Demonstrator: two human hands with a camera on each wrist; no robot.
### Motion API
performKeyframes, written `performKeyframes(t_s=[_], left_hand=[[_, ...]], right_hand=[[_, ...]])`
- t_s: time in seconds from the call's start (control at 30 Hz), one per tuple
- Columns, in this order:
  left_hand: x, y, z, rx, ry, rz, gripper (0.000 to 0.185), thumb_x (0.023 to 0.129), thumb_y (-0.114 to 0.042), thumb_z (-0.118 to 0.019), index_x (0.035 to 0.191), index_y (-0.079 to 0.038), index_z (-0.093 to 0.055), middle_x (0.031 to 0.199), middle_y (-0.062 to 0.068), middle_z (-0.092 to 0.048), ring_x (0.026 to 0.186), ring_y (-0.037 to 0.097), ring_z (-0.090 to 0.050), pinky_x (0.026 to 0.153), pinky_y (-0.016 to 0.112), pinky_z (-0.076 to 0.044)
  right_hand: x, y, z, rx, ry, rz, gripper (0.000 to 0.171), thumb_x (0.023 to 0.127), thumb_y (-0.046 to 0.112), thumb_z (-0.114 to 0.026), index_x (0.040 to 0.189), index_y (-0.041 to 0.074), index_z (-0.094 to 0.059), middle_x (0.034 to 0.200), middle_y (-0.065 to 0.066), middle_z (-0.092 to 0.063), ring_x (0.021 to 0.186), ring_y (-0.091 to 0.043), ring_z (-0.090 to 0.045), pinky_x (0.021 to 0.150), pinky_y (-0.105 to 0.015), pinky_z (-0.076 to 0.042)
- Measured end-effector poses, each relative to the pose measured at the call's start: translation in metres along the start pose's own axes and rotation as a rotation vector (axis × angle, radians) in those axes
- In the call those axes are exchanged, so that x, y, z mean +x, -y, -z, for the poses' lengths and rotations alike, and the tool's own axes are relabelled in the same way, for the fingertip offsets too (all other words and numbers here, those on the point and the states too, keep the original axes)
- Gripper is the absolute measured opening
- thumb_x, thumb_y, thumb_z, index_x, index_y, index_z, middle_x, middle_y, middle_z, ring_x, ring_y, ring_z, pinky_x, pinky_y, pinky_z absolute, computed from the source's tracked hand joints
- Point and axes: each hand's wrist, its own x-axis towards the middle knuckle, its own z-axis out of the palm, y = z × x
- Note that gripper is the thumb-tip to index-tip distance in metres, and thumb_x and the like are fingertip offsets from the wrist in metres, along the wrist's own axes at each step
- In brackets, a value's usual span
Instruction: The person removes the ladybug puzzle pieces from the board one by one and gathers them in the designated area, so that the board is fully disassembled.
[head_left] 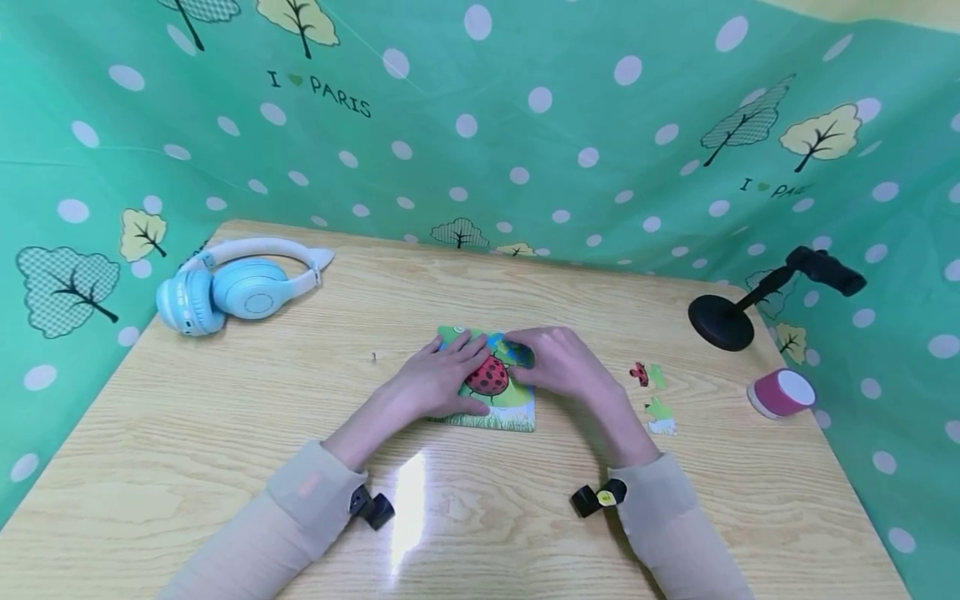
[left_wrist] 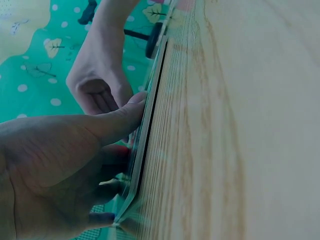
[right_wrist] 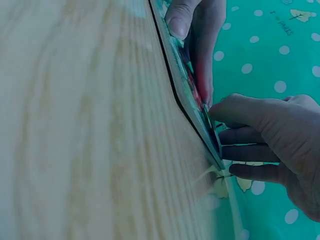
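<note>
A square jigsaw puzzle (head_left: pixel 517 416) with a ladybug picture lies flat on the wooden table. My left hand (head_left: pixel 437 379) is spread over its left side, fingers straight and pressing down on it. In the left wrist view the thumb (left_wrist: pixel 122 117) lies along the near part of the puzzle. At the upper right corner, my right hand (head_left: pixel 558 360) pinches a blue-green puzzle piece (head_left: pixel 517 352) between thumb and fingers. The right wrist view shows this piece edge-on, slightly raised off the board, with the right fingertips (right_wrist: pixel 227 151) at its rim.
Loose puzzle pieces lie to the right: a red one (head_left: pixel 639 373), a green one (head_left: pixel 657 376) and a green-white one (head_left: pixel 662 417). Blue headphones (head_left: pixel 251 287) sit at the back left. A black stand (head_left: pixel 722 322) and a pink-white cylinder (head_left: pixel 783 393) stand near the right edge.
</note>
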Motion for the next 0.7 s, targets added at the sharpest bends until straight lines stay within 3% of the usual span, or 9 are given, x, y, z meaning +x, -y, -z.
performKeyframes(t_s=[0.1, 0.23, 0.33, 0.7], left_hand=[[-0.0001, 0.0006, -0.0003, -0.001, -0.005, -0.002, 0.094, 0.093, -0.063, -0.065, 0.163, -0.014, -0.028, 0.174, 0.005, -0.015, 0.163, 0.03, -0.011, 0.131, 0.06, -0.013], [0.0, 0.0006, -0.0004, -0.004, -0.006, -0.005, 0.094, 0.092, -0.063, -0.065, 0.163, -0.014, -0.028, 0.174, 0.005, -0.015, 0.163, 0.03, -0.011, 0.131, 0.061, -0.013], [-0.0002, 0.0004, -0.0003, -0.004, -0.004, -0.004, 0.094, 0.092, -0.063, -0.065, 0.164, -0.015, -0.027, 0.174, 0.004, -0.015, 0.163, 0.029, -0.011, 0.131, 0.06, -0.013], [0.0004, 0.0002, -0.0002, 0.006, 0.01, 0.004, 0.094, 0.093, -0.064, -0.064, 0.164, -0.017, -0.025, 0.175, 0.003, -0.014, 0.163, 0.028, -0.009, 0.131, 0.059, -0.012]], right_hand=[[-0.0007, -0.0007, 0.0011, 0.01, -0.011, 0.001, 0.05, 0.086, 0.027, -0.082, 0.13, 0.007, -0.071, 0.121, -0.011, -0.077, 0.076, -0.013, -0.064, 0.088, -0.04, -0.063], [-0.0014, -0.002, 0.002, 0.028, -0.021, -0.011, 0.049, 0.084, 0.027, -0.083, 0.129, 0.009, -0.072, 0.121, -0.009, -0.077, 0.097, -0.018, -0.074, 0.095, -0.042, -0.061], [-0.0017, -0.0029, 0.0015, 0.055, -0.025, -0.025, 0.05, 0.084, 0.028, -0.084, 0.129, 0.01, -0.072, 0.123, -0.008, -0.076, 0.117, -0.026, -0.072, 0.102, -0.045, -0.058], [-0.001, -0.0063, -0.0007, 0.204, -0.008, -0.045, 0.056, 0.082, 0.02, -0.083, 0.135, 0.012, -0.066, 0.131, -0.005, -0.071, 0.127, -0.025, -0.062, 0.113, -0.045, -0.05]])
